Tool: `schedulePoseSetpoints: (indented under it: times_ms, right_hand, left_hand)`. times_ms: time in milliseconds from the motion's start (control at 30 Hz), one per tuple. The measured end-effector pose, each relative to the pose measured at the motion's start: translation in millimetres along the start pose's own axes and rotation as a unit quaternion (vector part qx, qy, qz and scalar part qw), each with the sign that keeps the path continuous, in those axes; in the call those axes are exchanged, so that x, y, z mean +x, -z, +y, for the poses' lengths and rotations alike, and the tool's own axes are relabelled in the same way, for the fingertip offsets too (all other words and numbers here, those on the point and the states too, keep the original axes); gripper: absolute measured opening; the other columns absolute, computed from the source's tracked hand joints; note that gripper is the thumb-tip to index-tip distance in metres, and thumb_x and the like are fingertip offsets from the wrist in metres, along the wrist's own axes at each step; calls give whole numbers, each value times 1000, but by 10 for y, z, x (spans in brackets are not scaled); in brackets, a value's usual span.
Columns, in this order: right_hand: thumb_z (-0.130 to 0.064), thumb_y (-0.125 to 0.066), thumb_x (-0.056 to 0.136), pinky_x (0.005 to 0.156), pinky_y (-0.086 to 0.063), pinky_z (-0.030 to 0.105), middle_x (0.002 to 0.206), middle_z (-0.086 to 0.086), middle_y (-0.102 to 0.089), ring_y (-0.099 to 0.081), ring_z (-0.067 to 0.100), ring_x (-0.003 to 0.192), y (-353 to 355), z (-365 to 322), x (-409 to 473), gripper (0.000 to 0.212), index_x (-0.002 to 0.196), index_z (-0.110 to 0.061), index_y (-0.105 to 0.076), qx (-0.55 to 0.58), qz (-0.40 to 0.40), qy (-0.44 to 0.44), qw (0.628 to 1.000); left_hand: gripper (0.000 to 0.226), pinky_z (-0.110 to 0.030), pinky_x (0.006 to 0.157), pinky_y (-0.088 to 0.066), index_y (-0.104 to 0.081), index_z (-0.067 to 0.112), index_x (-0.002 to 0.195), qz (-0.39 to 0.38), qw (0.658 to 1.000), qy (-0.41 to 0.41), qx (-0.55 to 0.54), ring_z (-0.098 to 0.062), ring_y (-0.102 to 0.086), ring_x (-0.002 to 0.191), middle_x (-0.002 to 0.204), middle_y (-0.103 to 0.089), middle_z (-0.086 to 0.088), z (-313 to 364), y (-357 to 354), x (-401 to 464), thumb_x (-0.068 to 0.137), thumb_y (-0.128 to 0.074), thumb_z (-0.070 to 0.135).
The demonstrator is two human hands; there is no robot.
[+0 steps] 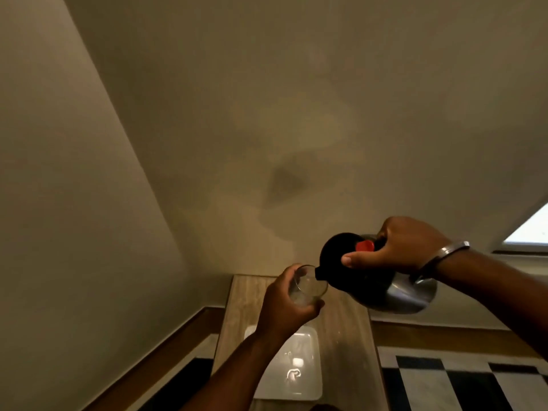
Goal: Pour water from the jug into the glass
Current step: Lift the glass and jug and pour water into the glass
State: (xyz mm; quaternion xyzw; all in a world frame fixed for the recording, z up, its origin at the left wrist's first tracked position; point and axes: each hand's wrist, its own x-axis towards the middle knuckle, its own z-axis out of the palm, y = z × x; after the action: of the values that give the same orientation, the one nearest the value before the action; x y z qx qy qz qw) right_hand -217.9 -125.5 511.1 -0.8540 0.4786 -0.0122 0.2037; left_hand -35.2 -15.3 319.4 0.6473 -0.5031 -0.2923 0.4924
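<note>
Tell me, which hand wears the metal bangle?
The right hand, the one gripping and tipping the jug, has the bangle on its wrist. The left hand, holding the glass, has a bare wrist.

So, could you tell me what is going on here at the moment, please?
A person is pouring from a jug into a glass. The right hand grips the jug near its black top and tips it, spout at the glass rim. The left hand holds the glass in the air above a wooden table, on which a white tray lies. The glass seems to hold a little water; the stream itself is too blurred to see.
</note>
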Motion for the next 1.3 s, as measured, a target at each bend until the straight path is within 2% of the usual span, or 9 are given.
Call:
schedulePoseSetpoints:
  times_ms: [200,267,400,500,667,867,1000,1200,1300]
  right_hand:
    - [-96,-45,26,43,-32,24,26,-7,-40,-40,8,33,310,-329,20,78,43,-20,-51,-90,10,49,995]
    - [-96,-45,26,42,-31,24,29,-7,-40,-40,9,34,378,-403,19,78,43,-20,-50,-112,14,61,992]
    - [-91,-57,40,46,-34,26,39,-7,-45,-42,11,39,464,-524,42,73,47,-18,-53,-157,14,60,986]
    - [-91,-55,37,49,-36,28,44,-4,-49,-44,14,43,496,-599,69,76,52,-17,-56,-184,18,57,981]
    - [-93,-52,31,49,-38,28,46,-5,-51,-47,15,44,512,-673,102,80,56,-18,-55,-211,15,60,975]
    - [-94,-51,31,48,-39,25,49,-5,-55,-53,14,47,529,-671,125,78,57,-21,-53,-231,28,72,970]
    - [-93,-53,35,47,-38,24,49,-6,-55,-52,12,46,545,-663,110,75,56,-22,-50,-242,25,82,966]
    - [-95,-50,33,47,-40,23,51,-6,-57,-55,12,47,586,-673,69,77,57,-22,-53,-268,38,97,958]
    - [-95,-51,37,52,-51,25,61,-6,-66,-62,12,56,610,-668,58,82,72,-22,-65,-275,36,102,955]
  left_hand:
    - [74,-24,91,-54,-53,32,129,23,1000,-21,-1,-1,-59,110,120,-64,16,186,89,85,62,-84,43]
    - [75,-26,92,-54,-53,30,131,28,999,-31,5,-2,-58,111,123,-64,14,232,130,108,64,-84,43]
    - [76,-30,94,-54,-52,27,132,25,999,-43,12,-6,-57,114,125,-63,12,298,190,147,65,-84,43]
    - [76,-29,95,-53,-51,28,132,23,999,-43,11,-7,-57,115,126,-62,13,338,225,171,65,-84,43]
    - [74,-8,85,-47,-48,39,130,18,999,-39,6,3,-55,112,121,-57,26,404,240,182,65,-84,44]
    - [75,-26,100,-49,-50,31,133,16,999,-38,5,-6,-55,118,127,-59,16,392,191,176,67,-86,40]
    - [77,-33,98,-53,-50,27,134,15,999,-36,11,-7,-57,117,127,-61,12,403,171,175,67,-86,40]
    - [74,-32,97,-53,-51,30,131,15,999,-37,22,-8,-57,116,127,-61,14,412,133,150,67,-85,40]
    - [73,-33,97,-54,-51,30,131,10,999,-35,23,-8,-57,116,127,-61,13,401,111,146,66,-85,41]
